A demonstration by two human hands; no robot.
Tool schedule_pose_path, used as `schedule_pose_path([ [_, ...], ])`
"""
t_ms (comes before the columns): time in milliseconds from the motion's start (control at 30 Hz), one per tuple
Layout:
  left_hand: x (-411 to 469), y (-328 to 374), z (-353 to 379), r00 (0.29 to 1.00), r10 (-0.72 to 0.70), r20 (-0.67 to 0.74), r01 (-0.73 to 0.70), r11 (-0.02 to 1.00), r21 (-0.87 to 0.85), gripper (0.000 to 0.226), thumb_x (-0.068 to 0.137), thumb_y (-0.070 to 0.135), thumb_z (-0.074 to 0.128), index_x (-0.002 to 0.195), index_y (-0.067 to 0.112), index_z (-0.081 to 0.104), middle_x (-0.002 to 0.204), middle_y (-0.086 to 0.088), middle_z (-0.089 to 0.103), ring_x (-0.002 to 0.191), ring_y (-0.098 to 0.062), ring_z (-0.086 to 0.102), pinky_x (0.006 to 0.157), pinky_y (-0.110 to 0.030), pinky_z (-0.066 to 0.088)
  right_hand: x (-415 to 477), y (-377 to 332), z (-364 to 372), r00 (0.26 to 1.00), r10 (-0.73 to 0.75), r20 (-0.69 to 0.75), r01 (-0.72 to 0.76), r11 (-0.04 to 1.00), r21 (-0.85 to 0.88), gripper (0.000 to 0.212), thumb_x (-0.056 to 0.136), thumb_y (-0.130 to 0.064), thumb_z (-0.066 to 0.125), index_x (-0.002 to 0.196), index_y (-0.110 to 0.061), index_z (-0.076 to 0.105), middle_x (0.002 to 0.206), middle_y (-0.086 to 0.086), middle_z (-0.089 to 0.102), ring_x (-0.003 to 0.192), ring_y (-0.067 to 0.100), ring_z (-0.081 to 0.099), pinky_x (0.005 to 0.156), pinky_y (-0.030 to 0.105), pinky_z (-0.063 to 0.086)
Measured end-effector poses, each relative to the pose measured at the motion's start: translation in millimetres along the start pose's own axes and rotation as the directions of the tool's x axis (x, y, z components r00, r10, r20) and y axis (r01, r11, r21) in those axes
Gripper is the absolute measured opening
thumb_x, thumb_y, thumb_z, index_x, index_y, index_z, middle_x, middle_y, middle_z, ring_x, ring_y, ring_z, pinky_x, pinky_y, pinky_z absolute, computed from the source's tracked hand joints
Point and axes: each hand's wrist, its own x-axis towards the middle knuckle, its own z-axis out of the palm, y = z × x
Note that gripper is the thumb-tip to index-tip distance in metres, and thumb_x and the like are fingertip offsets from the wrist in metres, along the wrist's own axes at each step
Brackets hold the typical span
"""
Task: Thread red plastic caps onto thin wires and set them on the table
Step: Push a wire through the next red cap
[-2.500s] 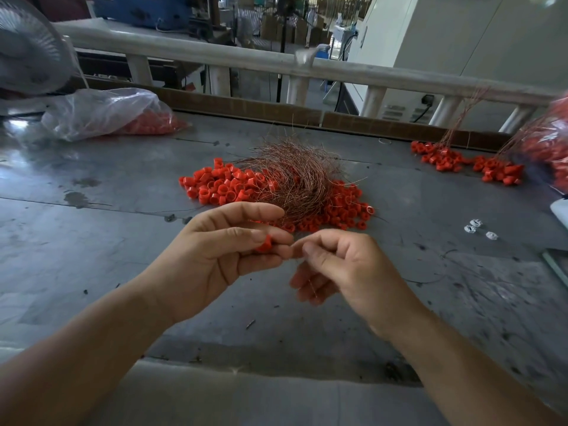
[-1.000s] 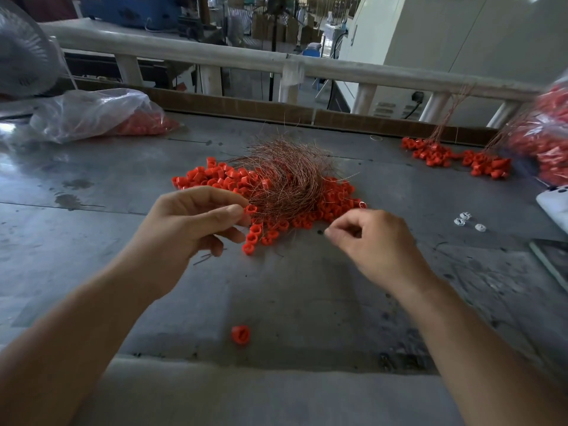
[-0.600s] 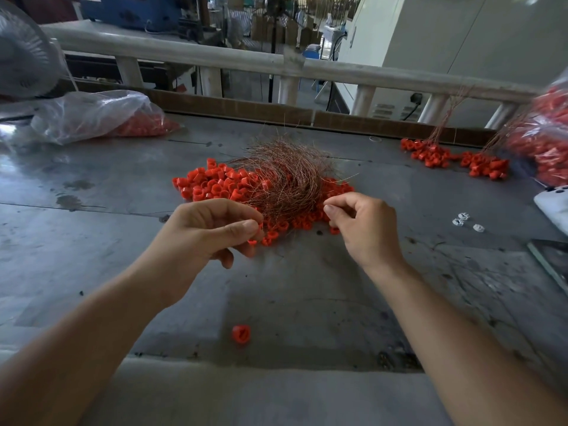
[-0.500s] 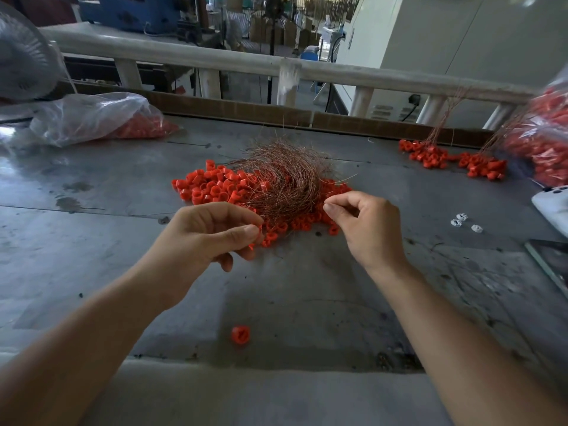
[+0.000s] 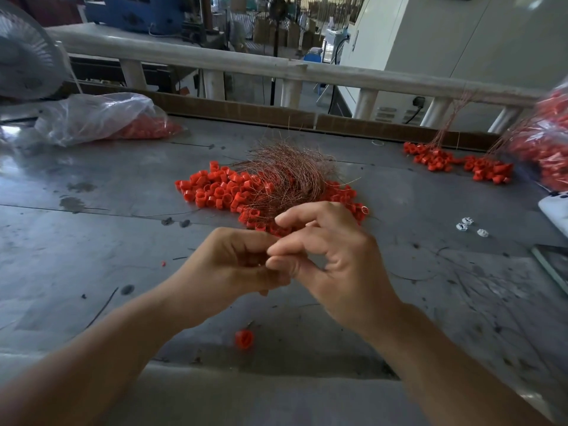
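Both hands, left hand (image 5: 227, 265) and right hand (image 5: 335, 259), have drawn together, fingertips pinched, contents unclear; threaded bunches (image 5: 455, 161) done, loose cap pile (image 5: 221, 192) remains.

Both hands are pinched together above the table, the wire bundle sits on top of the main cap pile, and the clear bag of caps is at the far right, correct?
Not quite. The head view shows the clear bag of caps at the far left, not the right. Both hands, left and right, and the wire bundle on the cap pile, are as stated.

workshop | metal bench (image 5: 92, 247) | machinery (image 5: 132, 10) behind (blue) | bulk caps (image 5: 221, 192)
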Motion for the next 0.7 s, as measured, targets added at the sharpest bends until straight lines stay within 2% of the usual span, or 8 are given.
schedule_pose_path([
  [67, -1, 0, -1, 1.000, -0.009, 0.001, 0.009, 1.000, -0.015, 0.012, 0.068, 0.007, 0.066, 0.080, 0.006, 0.071, 0.066, -0.003, 0.065, 0.060, -0.004, 0.058, 0.054, -0.017, 0.046, 0, -1, 1, 1.000, 0.019, 0.016, -0.019, 0.999, 0.046, 0.023, 0.074, -0.031, 0.065, 0.084, -0.012, 0.073, 0.095, -0.002, 0.062, 0.095, 0.011, 0.056, 0.087, 0.021, 0.044],
  [133, -1, 1, -4, 0.999, 0.006, 0.031, -0.005, 0.998, -0.059, 0.008, 0.068, 0.015, 0.073, 0.076, 0.013, 0.073, 0.069, 0.000, 0.067, 0.062, -0.005, 0.059, 0.056, -0.018, 0.047, 0, -1, -3, 0.989, 0.112, 0.100, -0.128, 0.976, 0.173, 0.039, 0.073, -0.045, 0.060, 0.104, -0.021, 0.064, 0.103, -0.011, 0.060, 0.100, 0.003, 0.056, 0.090, 0.019, 0.044],
  [200, -2, 3, -6, 0.997, 0.037, 0.067, -0.027, 0.989, -0.144, 0.022, 0.065, 0.033, 0.079, 0.080, 0.017, 0.075, 0.071, 0.001, 0.068, 0.064, -0.007, 0.060, 0.058, -0.018, 0.048, -1, -1, -7, 0.947, 0.202, 0.250, -0.267, 0.927, 0.263, 0.053, 0.072, -0.057, 0.050, 0.118, -0.032, 0.049, 0.109, -0.014, 0.060, 0.105, -0.001, 0.055, 0.092, 0.017, 0.043],
  [267, -3, 4, -8, 0.998, 0.040, 0.058, -0.027, 0.977, -0.213, 0.032, 0.062, 0.041, 0.079, 0.083, 0.017, 0.075, 0.072, -0.002, 0.069, 0.066, -0.010, 0.062, 0.059, -0.020, 0.049, -2, 0, -10, 0.936, 0.206, 0.287, -0.273, 0.936, 0.221, 0.057, 0.074, -0.061, 0.042, 0.120, -0.027, 0.051, 0.097, -0.012, 0.060, 0.095, -0.001, 0.057, 0.084, 0.015, 0.044],
  [300, -3, 4, -9, 0.998, 0.044, 0.042, -0.033, 0.972, -0.233, 0.033, 0.061, 0.041, 0.080, 0.083, 0.016, 0.075, 0.072, -0.003, 0.069, 0.067, -0.012, 0.064, 0.059, -0.020, 0.050, -2, 1, -12, 0.946, 0.197, 0.258, -0.250, 0.949, 0.194, 0.056, 0.078, -0.059, 0.042, 0.117, -0.022, 0.055, 0.087, -0.010, 0.059, 0.086, 0.001, 0.057, 0.077, 0.014, 0.046],
  [367, -2, 5, -10, 0.999, 0.045, -0.006, -0.045, 0.963, -0.267, 0.035, 0.058, 0.041, 0.082, 0.084, 0.018, 0.076, 0.074, -0.003, 0.071, 0.068, -0.014, 0.066, 0.058, -0.020, 0.051, -1, 5, -14, 0.973, 0.158, 0.168, -0.179, 0.977, 0.120, 0.037, 0.087, -0.042, 0.051, 0.104, -0.012, 0.064, 0.077, -0.006, 0.058, 0.074, 0.007, 0.055, 0.066, 0.016, 0.045],
  [467, 0, 5, -11, 0.997, 0.032, -0.071, -0.053, 0.951, -0.305, 0.040, 0.053, 0.041, 0.084, 0.083, 0.017, 0.076, 0.075, -0.004, 0.072, 0.068, -0.015, 0.068, 0.056, -0.020, 0.051, 1, 11, -18, 0.995, 0.083, 0.056, -0.082, 0.996, -0.019, 0.011, 0.084, -0.014, 0.060, 0.084, -0.007, 0.069, 0.073, -0.006, 0.058, 0.069, 0.004, 0.052, 0.064, 0.009, 0.040],
  [700, 0, 3, -8, 0.998, 0.033, -0.048, -0.046, 0.957, -0.287, 0.038, 0.056, 0.037, 0.084, 0.088, 0.021, 0.074, 0.082, -0.004, 0.072, 0.072, -0.016, 0.068, 0.057, -0.020, 0.051, 0, 11, -19, 0.989, 0.114, 0.091, -0.111, 0.993, -0.042, 0.009, 0.081, -0.011, 0.061, 0.085, -0.008, 0.069, 0.076, -0.003, 0.064, 0.073, 0.007, 0.057, 0.065, 0.016, 0.045],
])
